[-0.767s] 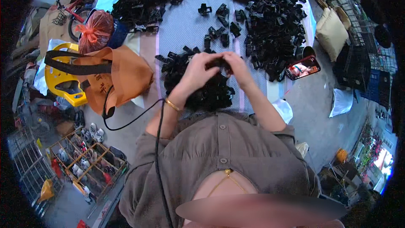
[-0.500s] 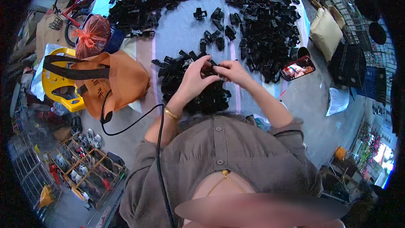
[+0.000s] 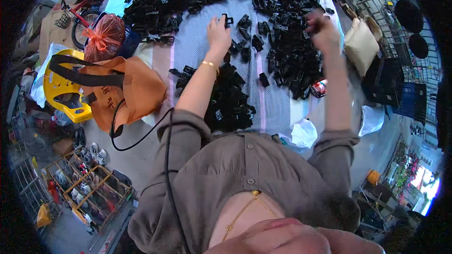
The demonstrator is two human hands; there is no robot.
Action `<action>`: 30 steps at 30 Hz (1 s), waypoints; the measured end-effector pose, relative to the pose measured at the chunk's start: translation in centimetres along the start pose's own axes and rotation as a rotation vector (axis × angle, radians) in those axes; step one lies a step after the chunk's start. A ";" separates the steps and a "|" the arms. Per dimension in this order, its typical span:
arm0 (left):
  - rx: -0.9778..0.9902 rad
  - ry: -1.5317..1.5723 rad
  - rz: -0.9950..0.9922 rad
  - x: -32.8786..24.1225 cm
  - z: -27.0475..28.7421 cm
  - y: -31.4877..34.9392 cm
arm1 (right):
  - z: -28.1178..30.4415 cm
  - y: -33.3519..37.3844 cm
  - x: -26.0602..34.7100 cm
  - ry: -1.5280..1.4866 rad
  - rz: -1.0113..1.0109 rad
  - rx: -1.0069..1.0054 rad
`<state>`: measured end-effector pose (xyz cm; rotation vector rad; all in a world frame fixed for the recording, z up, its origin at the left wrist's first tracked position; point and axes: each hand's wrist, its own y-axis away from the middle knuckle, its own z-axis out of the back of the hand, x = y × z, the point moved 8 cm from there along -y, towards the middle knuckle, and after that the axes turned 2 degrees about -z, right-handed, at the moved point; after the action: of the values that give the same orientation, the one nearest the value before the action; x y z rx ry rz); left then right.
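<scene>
My left hand (image 3: 218, 35) reaches forward over the pale dotted cloth (image 3: 200, 21), its fingers closed around the edge of a small black plastic piece (image 3: 228, 20). Several similar loose pieces (image 3: 257, 42) lie just to the right of it. My right hand (image 3: 325, 30) is stretched out over the big right-hand heap of black pieces (image 3: 288, 42). Motion smears its fingers, so I cannot make out what they hold. Close to my body sits a smaller heap of black pieces (image 3: 230, 101), partly behind my left forearm.
On the left stand an orange bag (image 3: 143, 87), a yellow plastic stool (image 3: 56, 89) and a red tied plastic bag (image 3: 106, 37). A black cable (image 3: 141, 145) runs across my left arm. My right forearm partly covers a phone (image 3: 318, 88). A shoe rack (image 3: 89, 188) is at lower left.
My hands were together over the near heap and have parted. The left went forward to a lone black piece; the right swung out over the right heap. A single piece now lies beside the near heap.
</scene>
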<state>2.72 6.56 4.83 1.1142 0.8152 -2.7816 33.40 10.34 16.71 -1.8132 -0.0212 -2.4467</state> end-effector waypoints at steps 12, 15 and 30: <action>0.338 0.675 0.351 -1.5 -0.5 2.4 | -15.0 13.5 -6.6 -0.767 -0.638 0.141; 0.590 0.924 0.636 -5.8 1.7 7.0 | -15.7 13.3 -4.8 -0.727 -0.516 0.137; 0.406 1.230 0.862 -6.6 6.8 12.3 | -17.0 16.4 -1.4 -0.213 -0.160 -0.039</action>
<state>6.00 -8.35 7.60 2.4646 -0.3062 -1.3790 18.96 -7.03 9.67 -2.1597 -0.1410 -2.3556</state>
